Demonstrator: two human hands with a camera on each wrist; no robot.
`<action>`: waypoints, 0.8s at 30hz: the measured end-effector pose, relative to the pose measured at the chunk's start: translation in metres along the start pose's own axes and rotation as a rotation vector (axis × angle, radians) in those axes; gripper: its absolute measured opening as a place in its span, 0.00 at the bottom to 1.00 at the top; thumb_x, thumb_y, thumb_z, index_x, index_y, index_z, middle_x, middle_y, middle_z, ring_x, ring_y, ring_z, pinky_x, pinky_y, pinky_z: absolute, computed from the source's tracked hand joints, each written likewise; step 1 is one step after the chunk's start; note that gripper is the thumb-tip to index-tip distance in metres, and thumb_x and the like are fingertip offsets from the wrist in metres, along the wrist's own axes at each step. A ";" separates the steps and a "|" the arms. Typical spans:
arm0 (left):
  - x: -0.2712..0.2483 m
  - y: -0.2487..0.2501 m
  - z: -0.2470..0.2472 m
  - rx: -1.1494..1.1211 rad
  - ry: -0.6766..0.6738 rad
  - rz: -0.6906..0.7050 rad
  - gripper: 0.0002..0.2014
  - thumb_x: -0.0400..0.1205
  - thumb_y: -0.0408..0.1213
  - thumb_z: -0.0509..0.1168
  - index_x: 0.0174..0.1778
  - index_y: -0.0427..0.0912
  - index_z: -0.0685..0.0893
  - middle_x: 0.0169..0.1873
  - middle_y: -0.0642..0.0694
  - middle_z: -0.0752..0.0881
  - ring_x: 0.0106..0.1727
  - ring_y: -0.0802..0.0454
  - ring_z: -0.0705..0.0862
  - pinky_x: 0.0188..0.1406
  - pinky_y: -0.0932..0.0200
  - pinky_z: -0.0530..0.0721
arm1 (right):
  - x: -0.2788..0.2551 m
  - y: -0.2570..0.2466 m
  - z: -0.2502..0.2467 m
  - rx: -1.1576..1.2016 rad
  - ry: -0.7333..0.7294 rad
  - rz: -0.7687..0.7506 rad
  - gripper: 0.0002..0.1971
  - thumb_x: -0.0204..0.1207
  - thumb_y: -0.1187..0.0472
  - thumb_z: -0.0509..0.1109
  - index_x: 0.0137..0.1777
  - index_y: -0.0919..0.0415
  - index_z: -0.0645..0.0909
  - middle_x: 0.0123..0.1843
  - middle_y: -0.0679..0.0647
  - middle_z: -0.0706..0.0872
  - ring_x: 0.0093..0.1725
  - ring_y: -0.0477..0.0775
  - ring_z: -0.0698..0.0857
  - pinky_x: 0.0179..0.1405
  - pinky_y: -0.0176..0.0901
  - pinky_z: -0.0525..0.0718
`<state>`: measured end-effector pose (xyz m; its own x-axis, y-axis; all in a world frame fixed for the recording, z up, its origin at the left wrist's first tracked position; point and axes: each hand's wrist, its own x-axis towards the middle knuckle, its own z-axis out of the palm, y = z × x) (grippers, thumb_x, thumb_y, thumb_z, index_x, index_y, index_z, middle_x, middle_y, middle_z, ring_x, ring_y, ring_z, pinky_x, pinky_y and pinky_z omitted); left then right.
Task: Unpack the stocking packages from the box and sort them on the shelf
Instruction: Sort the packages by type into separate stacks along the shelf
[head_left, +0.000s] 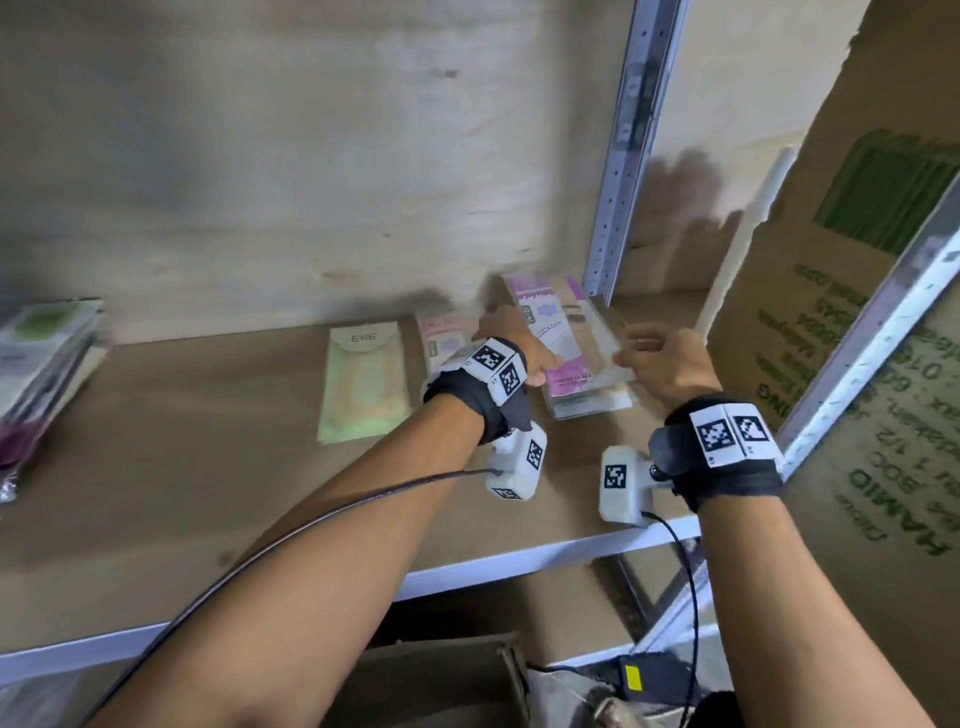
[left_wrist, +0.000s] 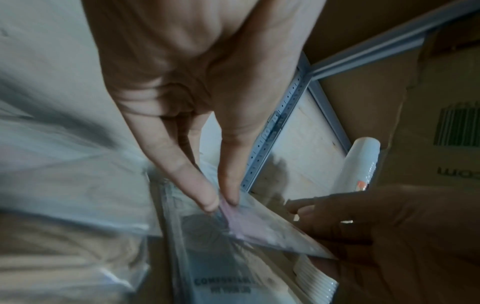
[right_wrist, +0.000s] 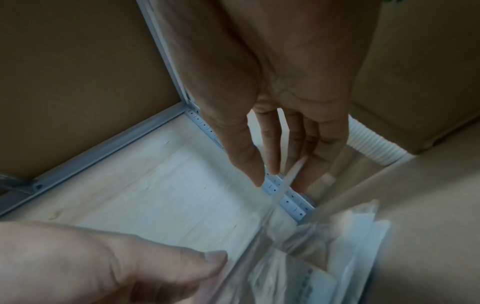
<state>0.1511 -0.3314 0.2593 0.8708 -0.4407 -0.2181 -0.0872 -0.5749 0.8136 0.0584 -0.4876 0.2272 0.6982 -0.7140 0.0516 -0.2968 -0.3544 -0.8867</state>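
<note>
At the left edge of the brown wooden shelf (head_left: 182, 467), a leaning stack of clear-wrapped packets (head_left: 47, 358); mid-shelf, a flat pale-green packet (head_left: 362, 384). Near the back right corner — a purple-and-white stocking package (head_left: 566, 338) is pinched by the left hand (head_left: 519, 348) over its stack. The right hand (head_left: 665, 364) is loosely curled beside it, grip unclear.

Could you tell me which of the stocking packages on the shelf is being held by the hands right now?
The purple-topped package atop the rightmost pile, by the metal upright; the left hand grips it, unlike the green package lying untouched.

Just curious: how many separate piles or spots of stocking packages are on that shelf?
4: a stack at the far left, a green package, a pink one behind the left hand, the purple stack under both hands. Others may be hidden.
</note>
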 end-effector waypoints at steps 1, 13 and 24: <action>0.004 0.002 0.004 0.015 -0.003 -0.004 0.26 0.71 0.35 0.82 0.62 0.31 0.84 0.56 0.36 0.90 0.51 0.41 0.92 0.56 0.47 0.90 | 0.002 0.002 -0.002 -0.012 -0.012 0.017 0.19 0.73 0.65 0.77 0.64 0.59 0.84 0.55 0.54 0.88 0.54 0.54 0.86 0.57 0.47 0.84; 0.021 -0.003 0.032 0.327 0.188 0.064 0.30 0.68 0.37 0.82 0.63 0.30 0.82 0.59 0.32 0.87 0.59 0.36 0.88 0.59 0.42 0.88 | 0.000 0.011 -0.001 -0.096 -0.142 0.079 0.20 0.76 0.63 0.74 0.68 0.58 0.80 0.64 0.56 0.86 0.64 0.56 0.83 0.69 0.48 0.78; 0.022 -0.003 0.033 0.313 0.127 0.032 0.32 0.68 0.35 0.82 0.66 0.28 0.80 0.60 0.31 0.85 0.59 0.34 0.88 0.58 0.42 0.88 | -0.003 0.010 -0.004 -0.090 -0.177 0.082 0.21 0.77 0.63 0.74 0.69 0.57 0.79 0.66 0.55 0.85 0.65 0.57 0.82 0.72 0.53 0.77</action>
<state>0.1541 -0.3619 0.2343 0.9167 -0.3843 -0.1099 -0.2432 -0.7546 0.6095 0.0509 -0.4918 0.2200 0.7707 -0.6281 -0.1076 -0.4088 -0.3577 -0.8396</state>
